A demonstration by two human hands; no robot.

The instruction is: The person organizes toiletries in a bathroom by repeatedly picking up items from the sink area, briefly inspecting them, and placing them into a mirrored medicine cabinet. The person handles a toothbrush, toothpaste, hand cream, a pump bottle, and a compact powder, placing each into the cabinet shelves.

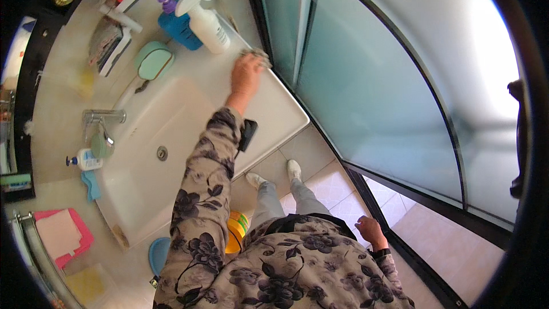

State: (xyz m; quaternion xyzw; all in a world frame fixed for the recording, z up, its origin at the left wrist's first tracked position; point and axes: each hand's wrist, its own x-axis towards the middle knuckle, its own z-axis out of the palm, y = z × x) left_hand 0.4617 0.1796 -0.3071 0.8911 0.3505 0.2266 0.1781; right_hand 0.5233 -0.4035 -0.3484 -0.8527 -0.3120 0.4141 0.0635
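My left hand [245,76] presses a crumpled grey-brown cloth [258,56] against the far rim of a white washbasin [274,107], by the dark frame of the glass partition. Close to this hand stands a white spray bottle [209,30]. A blue pump bottle [178,30] with a purple head is behind it. My right hand [371,231] hangs at my side, its fingers curled in and nothing visible in it. A small black device [247,135] sits at my left forearm.
A chrome faucet [105,116], a mint-green box [154,61] and a white pump bottle [89,160] line the wall side. The frosted glass partition [369,81] rises at right. A yellow bucket [236,229] and a blue basin [158,254] are low beside me.
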